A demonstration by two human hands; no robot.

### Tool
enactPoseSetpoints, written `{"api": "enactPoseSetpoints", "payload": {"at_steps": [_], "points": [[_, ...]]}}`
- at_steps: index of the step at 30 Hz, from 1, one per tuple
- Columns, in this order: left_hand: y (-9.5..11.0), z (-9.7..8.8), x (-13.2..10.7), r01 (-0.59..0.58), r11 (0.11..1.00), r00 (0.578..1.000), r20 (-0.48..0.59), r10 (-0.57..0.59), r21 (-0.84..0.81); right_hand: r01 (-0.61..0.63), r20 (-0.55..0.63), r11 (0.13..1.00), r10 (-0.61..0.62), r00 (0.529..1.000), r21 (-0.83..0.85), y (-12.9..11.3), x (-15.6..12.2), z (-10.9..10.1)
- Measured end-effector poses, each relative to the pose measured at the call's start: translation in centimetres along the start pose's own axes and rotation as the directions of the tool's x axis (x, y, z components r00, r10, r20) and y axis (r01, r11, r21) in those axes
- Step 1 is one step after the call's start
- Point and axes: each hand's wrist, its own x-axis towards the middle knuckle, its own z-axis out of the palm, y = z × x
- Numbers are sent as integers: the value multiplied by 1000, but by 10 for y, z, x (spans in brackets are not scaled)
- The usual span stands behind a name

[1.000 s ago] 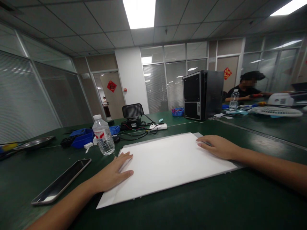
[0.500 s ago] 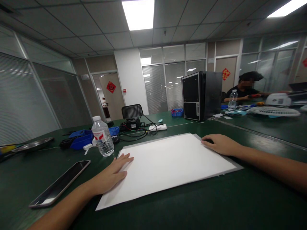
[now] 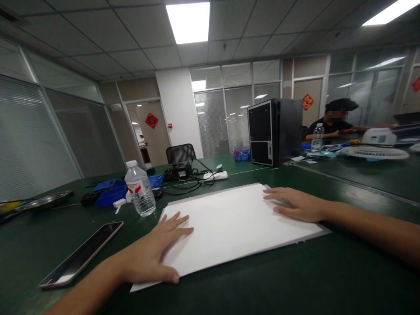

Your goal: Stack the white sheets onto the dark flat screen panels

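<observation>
A large white sheet of paper (image 3: 226, 223) lies flat in front of me, with a greyish sheet edge (image 3: 320, 232) showing beneath it along the right and far sides. My left hand (image 3: 154, 249) is over the paper's left part, fingers spread, the thumb at the near edge. Over the right part is my right hand (image 3: 298, 204), its fingers stretched out across the paper and the thumb apart. Neither hand holds anything. Whether the palms press on the paper I cannot tell.
A phone (image 3: 82, 253) lies left of my forearm. Beyond stand a water bottle (image 3: 140, 190), blue trays (image 3: 111, 195), a black adapter with cables (image 3: 179, 171), a white power strip (image 3: 215, 175) and a computer tower (image 3: 275, 131). A person (image 3: 334, 120) sits at the far right.
My left hand has shifted inward over the paper, its fingers and thumb spreading wider. My right hand has moved left from the edge onto the paper and opened out.
</observation>
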Motion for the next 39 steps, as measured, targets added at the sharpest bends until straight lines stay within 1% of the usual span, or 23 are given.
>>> {"api": "enactPoseSetpoints", "payload": {"at_steps": [2,5,9,12,16,19,21,25,30,34,39], "points": [[3,-1,-1,-31,1000,999,26,31,-3,37,50,999,-39,998,31,-7,-3,-2],[3,-1,-1,-45,999,998,52,45,-5,78,122,995,-86,989,68,-20,-5,-7],[1,0,-2,-29,1000,998,49,29,-13,135,231,986,-155,961,99,-35,-6,-11],[1,-2,-3,-30,999,999,31,31,-32,173,271,978,-198,942,113,-39,-6,-11],[1,-4,-5,-19,999,999,29,19,-27,183,286,976,-210,935,118,-41,-5,-12],[0,-5,-5,-22,999,1000,6,22,-27,193,301,974,-222,928,121,-45,-6,-12],[-2,-4,-5,-23,999,1000,-8,22,-31,211,285,969,-240,928,130,-49,-7,-11],[-7,-4,-5,-33,998,999,-4,33,-44,223,268,966,-252,930,133,-52,-8,-10],[-9,-3,-6,-9,999,1000,-19,9,-39,228,285,967,-252,925,117,-54,-8,-11],[-11,-3,-7,-28,999,999,-38,26,-38,222,254,964,-254,933,146,-54,-7,-13],[-18,0,-7,-42,998,997,-72,39,-42,243,247,958,-275,929,154,-51,-8,-13]]}}
